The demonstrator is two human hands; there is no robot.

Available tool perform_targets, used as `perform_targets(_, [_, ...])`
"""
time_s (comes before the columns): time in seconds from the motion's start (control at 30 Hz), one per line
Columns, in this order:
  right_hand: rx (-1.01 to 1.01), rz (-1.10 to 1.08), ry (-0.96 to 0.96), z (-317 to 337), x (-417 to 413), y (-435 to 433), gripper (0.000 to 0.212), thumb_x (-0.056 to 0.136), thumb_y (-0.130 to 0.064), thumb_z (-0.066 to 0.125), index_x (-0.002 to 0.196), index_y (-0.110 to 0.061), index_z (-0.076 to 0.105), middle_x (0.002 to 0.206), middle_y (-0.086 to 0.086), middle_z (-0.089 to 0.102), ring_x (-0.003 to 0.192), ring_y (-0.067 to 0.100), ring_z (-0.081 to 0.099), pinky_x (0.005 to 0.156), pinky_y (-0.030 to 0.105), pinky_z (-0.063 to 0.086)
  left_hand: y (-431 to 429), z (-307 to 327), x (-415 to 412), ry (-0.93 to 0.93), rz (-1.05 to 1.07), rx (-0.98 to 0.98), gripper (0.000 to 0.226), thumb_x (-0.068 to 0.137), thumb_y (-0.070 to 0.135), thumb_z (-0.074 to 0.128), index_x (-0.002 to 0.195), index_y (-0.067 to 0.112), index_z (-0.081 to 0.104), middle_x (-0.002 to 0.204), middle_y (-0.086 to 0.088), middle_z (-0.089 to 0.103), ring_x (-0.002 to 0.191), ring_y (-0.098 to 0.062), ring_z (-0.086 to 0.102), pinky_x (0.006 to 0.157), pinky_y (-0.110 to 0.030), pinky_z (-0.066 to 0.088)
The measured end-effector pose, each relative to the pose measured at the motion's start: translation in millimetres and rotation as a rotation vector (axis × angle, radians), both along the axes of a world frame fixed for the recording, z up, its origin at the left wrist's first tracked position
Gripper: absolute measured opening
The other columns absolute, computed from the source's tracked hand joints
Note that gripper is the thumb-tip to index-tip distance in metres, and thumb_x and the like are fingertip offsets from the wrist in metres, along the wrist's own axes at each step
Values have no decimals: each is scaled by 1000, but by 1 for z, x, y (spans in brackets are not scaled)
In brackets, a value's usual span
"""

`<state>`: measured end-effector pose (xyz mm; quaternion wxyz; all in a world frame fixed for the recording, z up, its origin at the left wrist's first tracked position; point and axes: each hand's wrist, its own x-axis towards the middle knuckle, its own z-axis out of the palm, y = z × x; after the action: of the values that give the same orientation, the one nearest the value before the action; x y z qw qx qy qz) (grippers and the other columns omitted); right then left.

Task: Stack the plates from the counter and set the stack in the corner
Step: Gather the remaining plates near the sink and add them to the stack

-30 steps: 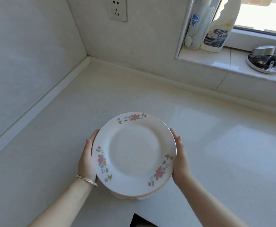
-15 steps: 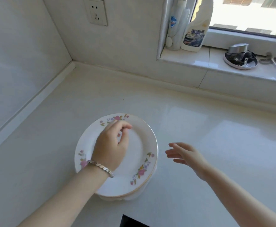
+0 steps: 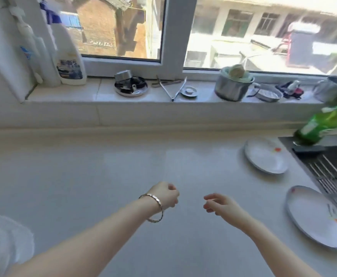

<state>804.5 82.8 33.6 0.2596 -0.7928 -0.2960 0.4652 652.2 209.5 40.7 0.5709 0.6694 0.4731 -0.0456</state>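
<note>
Left hand (image 3: 166, 195): loosely curled, empty.
Right hand (image 3: 222, 203): fingers spread, empty.
Round white glossy plates (image 3: 266, 155): two, apart, right of both hands.

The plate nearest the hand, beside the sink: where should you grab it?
Probably by its raised left rim. The near plate lies flat on the counter, so the empty right hand can come in from the left and slip fingertips under that edge, thumb on top.
</note>
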Motion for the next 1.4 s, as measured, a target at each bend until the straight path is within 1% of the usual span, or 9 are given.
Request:
perform_targets(0.2, [-66, -302, -84, -23, 156, -84, 24, 92, -8, 49, 113, -3, 58, 97, 11, 59, 86, 19, 54, 54, 11, 38, -52, -21, 149, 30, 2, -116, 27, 90, 5, 41, 67, 17, 48, 66, 0, 56, 55, -9, 52, 37, -12, 32])
perform_targets(0.4, [-325, -690, -552, -51, 280, -162, 46, 87, -16, 49, 131, -5, 45, 138, 23, 38, 127, 37, 35, 102, 41, 32, -87, -43, 238, 58, -53, -103, 28, 89, 5, 43, 66, 18, 52, 64, 1, 61, 54, -10, 57, 49, -18, 36])
perform_targets(0.53, [-459, -830, -423, -71, 314, -191, 56, 91, -24, 47, 136, 3, 26, 138, 33, 34, 125, 45, 37, 99, 46, 35, -96, -52, 264, 119, -83, -118, 26, 90, 5, 43, 68, 17, 53, 67, 0, 62, 58, -12, 58, 52, -21, 37])
perform_targets(0.73, [-339, -885, -324, -97, 334, -210, 46, 98, -30, 32, 117, 6, 54, 120, 27, 58, 109, 41, 53, 78, 37, 36, -90, -53, 299, 167, -6, -190, 25, 92, 5, 40, 72, 14, 50, 68, -3, 59, 58, -12, 56, 55, -22, 36])
perform_targets(0.9, [-94, -983, -321, -101, 341, -213, 40, 99, -29, 34, 107, -2, 62, 110, 21, 63, 93, 33, 51, 75, 33, 33, -75, -65, 363, 113, 290, -348, 12, 97, 7, 38, 87, 3, 44, 70, -13, 54, 31, -12, 59, 56, -27, 41])
perform_targets(1.03, [2, -1080, -259, -99, 346, -203, 37, 99, -26, 33, 102, -4, 63, 91, 15, 56, 86, 27, 44, 74, 31, 31, -54, -88, 405, 9, 519, -380, 35, 94, 15, 47, 119, -9, 50, 109, -24, 65, 68, -27, 66, 65, -34, 53])
perform_targets(1.13, [44, -1177, -167, -96, 352, -187, 30, 99, -29, 31, 94, -13, 56, 88, 10, 50, 85, 24, 42, 75, 30, 30, -43, -103, 416, -12, 581, -385, 27, 92, 13, 50, 112, -3, 52, 99, -18, 65, 50, -25, 62, 50, -37, 55])
perform_targets(1.33, [98, -1347, -37, -89, 350, -156, 40, 98, -27, 32, 114, -2, 59, 81, 7, 48, 83, 24, 41, 75, 30, 33, -25, -124, 414, 43, 531, -285, 25, 84, -6, 46, 107, -7, 56, 103, -19, 66, 95, -36, 66, 89, -52, 52])
perform_targets(1.4, [90, -1359, -20, -88, 344, -150, 42, 98, -27, 33, 115, 3, 57, 75, 5, 45, 83, 24, 40, 69, 31, 33, -26, -111, 400, 36, 542, -234, 22, 83, -8, 45, 100, -5, 58, 98, -20, 66, 97, -39, 64, 90, -52, 52])
